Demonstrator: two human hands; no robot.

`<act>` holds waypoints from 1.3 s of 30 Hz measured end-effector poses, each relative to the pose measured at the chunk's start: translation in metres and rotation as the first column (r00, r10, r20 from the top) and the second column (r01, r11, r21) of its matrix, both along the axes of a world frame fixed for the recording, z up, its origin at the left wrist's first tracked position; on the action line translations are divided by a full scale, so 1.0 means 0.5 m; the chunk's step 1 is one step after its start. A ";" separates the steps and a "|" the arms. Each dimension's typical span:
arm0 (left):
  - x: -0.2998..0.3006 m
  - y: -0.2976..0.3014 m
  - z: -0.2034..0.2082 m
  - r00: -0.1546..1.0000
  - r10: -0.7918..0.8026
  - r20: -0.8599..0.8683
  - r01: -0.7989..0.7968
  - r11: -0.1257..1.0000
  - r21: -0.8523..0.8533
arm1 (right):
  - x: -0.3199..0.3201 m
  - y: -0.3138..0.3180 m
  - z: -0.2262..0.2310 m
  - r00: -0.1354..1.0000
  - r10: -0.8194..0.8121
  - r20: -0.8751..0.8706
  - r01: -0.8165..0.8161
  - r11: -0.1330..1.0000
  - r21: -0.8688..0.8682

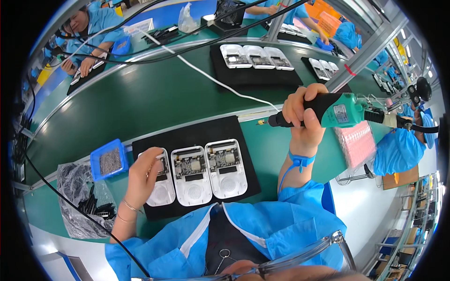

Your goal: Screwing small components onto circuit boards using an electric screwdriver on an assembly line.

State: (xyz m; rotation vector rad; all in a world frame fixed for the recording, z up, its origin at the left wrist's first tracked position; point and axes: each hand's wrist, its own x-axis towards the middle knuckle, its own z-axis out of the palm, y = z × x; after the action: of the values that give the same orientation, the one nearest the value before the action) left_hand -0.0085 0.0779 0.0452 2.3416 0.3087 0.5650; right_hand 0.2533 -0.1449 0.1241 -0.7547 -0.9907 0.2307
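Note:
My right hand [305, 110] is wrapped round a green and black electric screwdriver [344, 110], held up to the right with its tip toward the left. Three white device housings lie in a row on a black mat [197, 133]: a left housing [161, 195], a middle housing [193, 193] and a right housing [228, 182]. Each shows a circuit board above a round speaker grille. Over the left housing, my left hand [143, 175] has its fingers drawn together, partly covering the board. Whatever its fingertips may hold is hidden.
A blue tray [95, 164] of small metal parts stands left of the mat. In front of it, a clear plastic bag [70, 206] holds black parts. Pink bubble wrap [356, 140] lies at right. Past a metal rail, more housings [255, 57] sit on another mat; co-workers sit beyond.

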 end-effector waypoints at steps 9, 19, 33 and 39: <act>0.276 0.095 -0.057 0.987 -0.158 0.010 0.089 0.502 -0.860 | -0.003 -0.051 0.022 0.997 -0.064 -0.039 0.066 0.996 0.056; 0.265 0.076 -0.082 0.995 -0.097 -0.030 0.020 0.482 -0.876 | 0.006 -0.082 0.024 0.997 -0.078 0.025 0.073 0.985 0.156; -0.299 -0.068 -0.067 0.725 0.616 -0.309 -0.668 0.738 -0.097 | -0.049 -0.021 0.058 0.993 -0.013 -0.114 0.033 0.984 0.176; -0.265 -0.143 -0.085 0.699 0.614 -0.367 -0.696 0.702 -0.150 | -0.080 -0.013 0.061 0.991 0.135 -0.009 -0.128 0.959 0.255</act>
State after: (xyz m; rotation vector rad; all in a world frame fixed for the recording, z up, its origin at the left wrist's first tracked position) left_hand -0.1412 0.0064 0.0027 1.9784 1.3349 0.4546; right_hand 0.2134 -0.1514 0.1545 -0.4517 -1.0241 0.2232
